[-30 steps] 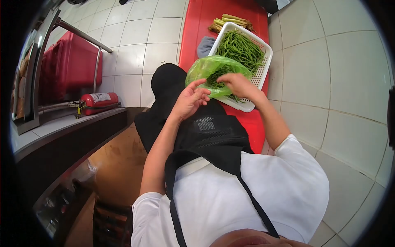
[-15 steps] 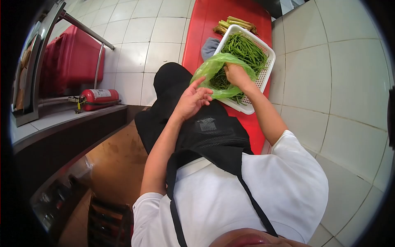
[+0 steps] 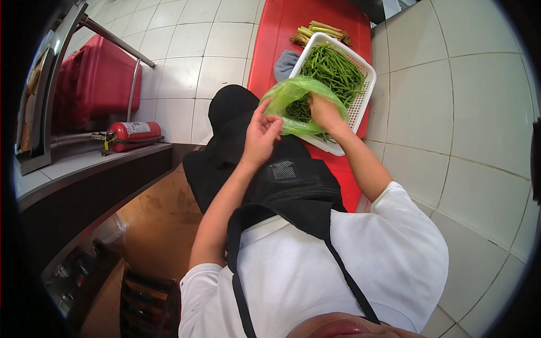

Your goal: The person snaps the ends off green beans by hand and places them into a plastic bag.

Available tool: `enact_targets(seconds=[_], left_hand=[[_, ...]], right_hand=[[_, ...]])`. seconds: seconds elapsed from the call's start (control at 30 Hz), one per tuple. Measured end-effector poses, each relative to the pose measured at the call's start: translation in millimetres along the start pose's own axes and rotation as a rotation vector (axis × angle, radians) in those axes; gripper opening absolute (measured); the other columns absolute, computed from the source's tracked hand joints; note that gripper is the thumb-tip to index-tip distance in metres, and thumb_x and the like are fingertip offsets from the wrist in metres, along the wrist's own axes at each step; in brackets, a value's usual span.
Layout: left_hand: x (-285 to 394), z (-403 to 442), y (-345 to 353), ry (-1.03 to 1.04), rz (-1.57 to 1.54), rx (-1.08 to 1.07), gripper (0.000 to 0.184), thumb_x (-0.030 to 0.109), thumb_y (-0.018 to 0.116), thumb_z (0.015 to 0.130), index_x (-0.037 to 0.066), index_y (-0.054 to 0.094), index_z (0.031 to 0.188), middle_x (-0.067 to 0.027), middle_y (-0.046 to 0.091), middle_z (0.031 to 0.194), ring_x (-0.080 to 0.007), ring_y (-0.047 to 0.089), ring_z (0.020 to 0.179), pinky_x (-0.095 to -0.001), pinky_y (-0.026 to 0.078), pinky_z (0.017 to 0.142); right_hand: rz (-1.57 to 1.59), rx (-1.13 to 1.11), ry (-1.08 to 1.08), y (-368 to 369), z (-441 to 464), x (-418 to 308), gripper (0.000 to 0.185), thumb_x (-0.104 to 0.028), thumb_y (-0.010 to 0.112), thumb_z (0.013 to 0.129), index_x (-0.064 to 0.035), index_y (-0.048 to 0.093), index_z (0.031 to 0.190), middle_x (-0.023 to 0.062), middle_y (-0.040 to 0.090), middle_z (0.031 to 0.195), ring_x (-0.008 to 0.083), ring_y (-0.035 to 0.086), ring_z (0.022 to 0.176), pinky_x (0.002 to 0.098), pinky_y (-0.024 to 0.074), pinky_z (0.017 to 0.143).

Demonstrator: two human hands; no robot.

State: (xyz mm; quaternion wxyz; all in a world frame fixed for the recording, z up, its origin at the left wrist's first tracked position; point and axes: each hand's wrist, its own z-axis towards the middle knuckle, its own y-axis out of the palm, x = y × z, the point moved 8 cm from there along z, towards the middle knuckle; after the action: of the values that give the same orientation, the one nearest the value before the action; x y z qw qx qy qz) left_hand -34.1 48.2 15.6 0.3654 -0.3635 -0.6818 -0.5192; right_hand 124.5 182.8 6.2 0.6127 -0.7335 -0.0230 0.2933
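A translucent green plastic bag (image 3: 307, 85) lies over the near part of a white perforated basket (image 3: 369, 93), its mouth open toward me. Long green beans (image 3: 335, 67) fill the basket, and thin, darker green pieces (image 3: 298, 110) show within the bag. My right hand (image 3: 328, 115) reaches into the bag mouth with its fingers bent downward; whatever they grip is hidden. At the bag's left edge is my left hand (image 3: 262, 135), index finger stretched out and the others loosely bent, touching the plastic.
The basket stands on a red surface (image 3: 276, 34), beside a grey cloth (image 3: 285, 65) and a bundle of pale stalks (image 3: 324, 31). A tiled wall (image 3: 479, 101) rises on the right. Left are a fire extinguisher (image 3: 135, 135) and a red bin (image 3: 98, 79).
My left hand has turned, and its fingers have drawn in a little along the bag's left edge. My right hand has shifted slightly toward me, still inside the bag.
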Motion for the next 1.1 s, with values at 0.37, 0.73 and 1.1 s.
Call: enact_targets(seconds=[0.37, 0.73, 1.1], left_hand=[[18.6, 51.5, 58.1, -0.092, 0.351, -0.063, 0.037, 0.014, 0.062, 0.093, 0.002, 0.053, 0.127, -0.0101, 0.064, 0.107, -0.0206, 0.063, 0.094, -0.0372, 0.050, 0.084], [8.6, 36.2, 44.3, -0.191, -0.014, 0.152, 0.022, 0.011, 0.050, 0.101, 0.001, 0.051, 0.121, -0.0072, 0.062, 0.110, -0.0130, 0.059, 0.098, -0.0294, 0.049, 0.085], [20.3, 13.4, 54.5, -0.236, -0.390, -0.077, 0.043, 0.010, 0.057, 0.098, 0.001, 0.042, 0.138, -0.0088, 0.057, 0.128, -0.0164, 0.056, 0.116, -0.0317, 0.045, 0.100]], right_hand=[[0.206, -0.085, 0.180, 0.7, -7.4, 15.6, 0.022, -0.008, 0.053, 0.086, 0.0007, 0.063, 0.104, 0.0278, 0.066, 0.100, 0.0442, 0.063, 0.096, 0.0502, 0.0486, 0.084], [0.257, 0.059, 0.223, -32.4, -28.0, 46.6, 0.027, -0.008, 0.050, 0.086, 0.0023, 0.066, 0.106, 0.0278, 0.067, 0.100, 0.0434, 0.064, 0.097, 0.0472, 0.0484, 0.088], [0.318, 0.079, 0.179, -39.7, -18.3, 26.0, 0.019, -0.008, 0.055, 0.089, 0.0013, 0.065, 0.102, 0.0236, 0.068, 0.096, 0.0390, 0.066, 0.092, 0.0441, 0.0503, 0.082]])
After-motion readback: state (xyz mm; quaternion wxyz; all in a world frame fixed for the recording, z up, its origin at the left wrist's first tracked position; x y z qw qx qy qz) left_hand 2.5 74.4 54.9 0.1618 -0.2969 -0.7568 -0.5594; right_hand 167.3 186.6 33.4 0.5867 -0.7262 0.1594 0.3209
